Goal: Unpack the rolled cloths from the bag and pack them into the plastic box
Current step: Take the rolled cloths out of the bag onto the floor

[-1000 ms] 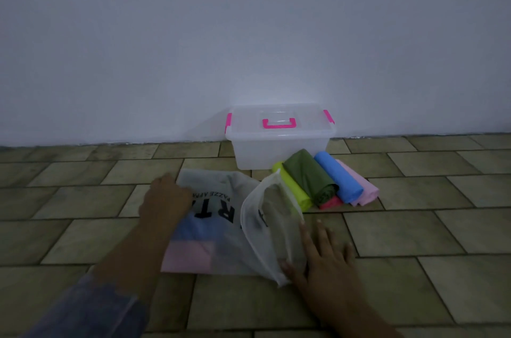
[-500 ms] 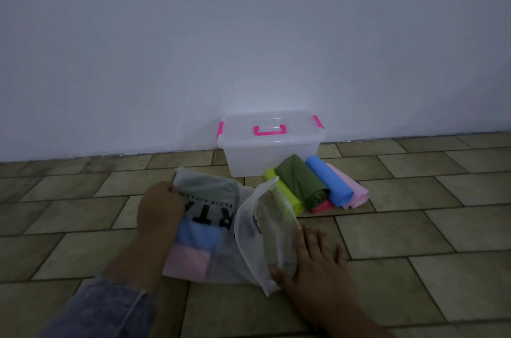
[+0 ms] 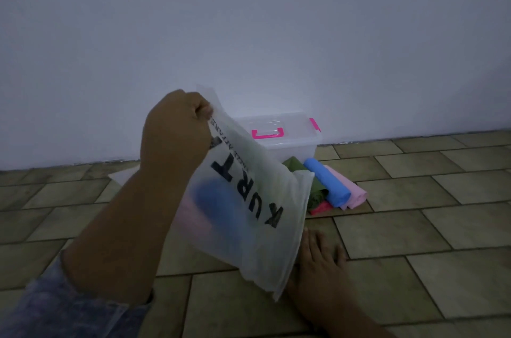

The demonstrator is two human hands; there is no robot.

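**Bag held up over tiled floor**

The left hand (image 3: 177,127) pinches the top edge of a translucent white lettered plastic bag (image 3: 249,213). Blue and pink rolled cloths (image 3: 218,207) show inside it. The right hand (image 3: 320,260) lies flat, fingers straight, on the tiles (image 3: 414,227). More rolls (image 3: 327,182) lie before the clear, pink-handled plastic box (image 3: 287,141).

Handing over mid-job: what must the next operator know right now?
Left hand grips the bag by its top end, raised.
Right hand rests flat on the floor beside the bag's low end.
Inside the bag: bagged blue roll, bagged pink roll.
Done, out by the box: green roll, loose blue roll, loose pink roll.
Lid shut.
Left: empty the bag, open the box, pack all.
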